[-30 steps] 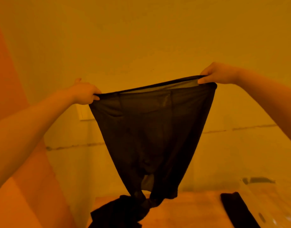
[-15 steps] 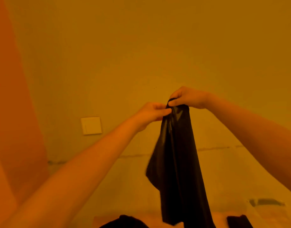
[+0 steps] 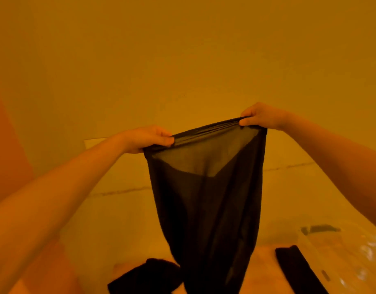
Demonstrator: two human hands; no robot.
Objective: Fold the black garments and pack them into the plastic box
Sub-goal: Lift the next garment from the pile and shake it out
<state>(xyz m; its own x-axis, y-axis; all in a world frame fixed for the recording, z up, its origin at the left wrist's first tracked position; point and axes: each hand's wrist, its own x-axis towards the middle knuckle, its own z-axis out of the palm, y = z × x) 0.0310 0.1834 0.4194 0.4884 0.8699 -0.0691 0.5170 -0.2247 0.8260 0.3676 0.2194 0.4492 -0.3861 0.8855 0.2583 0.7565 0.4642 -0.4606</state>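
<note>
A sheer black garment (image 3: 206, 198) is held aloft by its waistband, pinched in the left hand (image 3: 147, 139) and right hand (image 3: 259, 116), folding barely begun, while another dark garment (image 3: 146, 276) lies unfolded below and the plastic box (image 3: 352, 251) waits at right

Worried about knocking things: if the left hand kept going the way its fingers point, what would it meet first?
Probably the right hand: the left hand points along the black garment's stretched waistband toward it. Depth is uncertain.
</note>
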